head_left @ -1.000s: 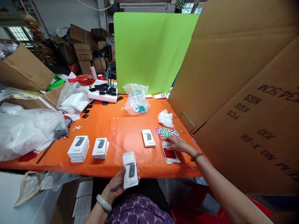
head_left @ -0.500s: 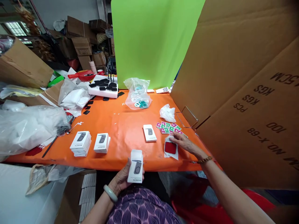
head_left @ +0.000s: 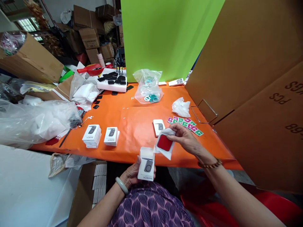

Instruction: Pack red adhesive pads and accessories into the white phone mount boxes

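Note:
My left hand (head_left: 133, 172) is closed around a small white box (head_left: 146, 164) printed with a grey device and the word MAGNETIC; its top flap stands up. In my right hand (head_left: 183, 137), pinched between thumb and fingers, is a flat red pad (head_left: 165, 142) in a translucent white bag (head_left: 168, 154). The pad hangs just above and right of the held box, over the table's front edge. Behind it lies another white box (head_left: 158, 125), partly hidden by the bag. Pink and green cards (head_left: 187, 123) lie spread beyond my right hand.
Two stacks of white boxes (head_left: 91, 135) (head_left: 111, 136) stand on the orange table (head_left: 132, 126) at left. Farther back are a clear bag with teal rings (head_left: 149, 88) and black pads (head_left: 112, 77) on white foam. A wire stand (head_left: 205, 113) leans by the tall carton wall (head_left: 251, 94) at right.
My right hand has lifted the bagged red pad off the table and brought it leftward, close to the held box. The view has shifted somewhat to the right.

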`<state>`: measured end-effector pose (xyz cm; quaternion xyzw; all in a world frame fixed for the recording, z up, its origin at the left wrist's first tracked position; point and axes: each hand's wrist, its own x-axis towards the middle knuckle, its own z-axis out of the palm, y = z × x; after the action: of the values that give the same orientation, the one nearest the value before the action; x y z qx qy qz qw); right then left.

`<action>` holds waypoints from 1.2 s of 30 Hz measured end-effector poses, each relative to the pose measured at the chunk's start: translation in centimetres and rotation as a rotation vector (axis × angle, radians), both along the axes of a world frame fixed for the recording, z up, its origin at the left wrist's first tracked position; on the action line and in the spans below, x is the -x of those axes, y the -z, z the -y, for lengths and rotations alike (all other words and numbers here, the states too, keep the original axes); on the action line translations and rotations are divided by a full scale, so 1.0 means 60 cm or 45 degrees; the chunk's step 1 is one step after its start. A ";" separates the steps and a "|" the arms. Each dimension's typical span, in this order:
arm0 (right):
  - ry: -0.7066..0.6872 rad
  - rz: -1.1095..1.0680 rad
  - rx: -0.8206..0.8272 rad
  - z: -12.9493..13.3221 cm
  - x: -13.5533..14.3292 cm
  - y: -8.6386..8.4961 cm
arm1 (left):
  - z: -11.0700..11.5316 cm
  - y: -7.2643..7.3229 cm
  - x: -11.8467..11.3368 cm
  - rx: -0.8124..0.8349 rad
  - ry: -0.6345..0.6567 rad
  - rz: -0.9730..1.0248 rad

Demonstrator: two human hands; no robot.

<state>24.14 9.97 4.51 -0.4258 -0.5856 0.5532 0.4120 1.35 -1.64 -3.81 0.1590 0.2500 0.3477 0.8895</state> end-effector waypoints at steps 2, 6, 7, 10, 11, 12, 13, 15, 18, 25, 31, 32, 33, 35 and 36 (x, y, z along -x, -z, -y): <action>-0.067 -0.051 -0.078 0.014 0.039 -0.020 | 0.005 -0.003 -0.004 -0.025 0.020 0.016; -0.177 -0.081 -0.106 0.042 0.091 -0.018 | 0.012 -0.006 -0.008 -0.065 0.001 0.046; -0.206 -0.062 -0.102 0.049 0.099 -0.011 | 0.013 -0.005 -0.007 -0.073 0.001 0.048; -0.247 0.043 -0.134 0.067 0.112 0.014 | 0.013 -0.003 -0.004 -0.073 0.001 0.043; -0.237 0.092 -0.159 0.072 0.114 0.021 | 0.013 -0.003 -0.003 -0.060 -0.011 0.037; -0.217 0.146 -0.185 0.077 0.116 0.027 | 0.012 -0.002 -0.003 -0.044 -0.028 0.030; -0.195 0.202 -0.209 0.081 0.117 0.032 | 0.012 -0.002 -0.002 -0.029 -0.043 0.023; -0.172 0.311 -0.257 0.090 0.118 0.039 | 0.011 -0.001 -0.003 -0.011 -0.057 0.019; -0.206 0.407 -0.359 0.104 0.119 0.041 | 0.013 -0.001 -0.005 -0.016 -0.070 -0.001; -0.156 0.579 -0.486 0.145 0.128 0.051 | 0.024 0.004 -0.006 -0.072 -0.082 -0.043; -0.238 0.285 -0.036 0.175 0.124 0.090 | 0.043 0.002 0.021 -0.176 0.076 -0.297; -0.216 0.226 0.041 0.182 0.124 0.097 | 0.047 -0.003 0.027 -0.196 0.089 -0.422; -0.168 0.158 0.119 0.188 0.126 0.103 | 0.050 -0.010 0.031 -0.218 0.062 -0.552; -0.038 -0.031 0.281 0.201 0.132 0.110 | 0.056 -0.025 0.037 -0.259 -0.126 -0.779; 0.024 -0.147 0.348 0.207 0.136 0.112 | 0.059 -0.033 0.037 -0.284 -0.264 -0.866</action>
<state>16.00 -2.47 -2.22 -0.4509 -0.4761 0.6474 0.3885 -0.90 -5.21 -1.85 0.3353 0.5066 0.3882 0.6930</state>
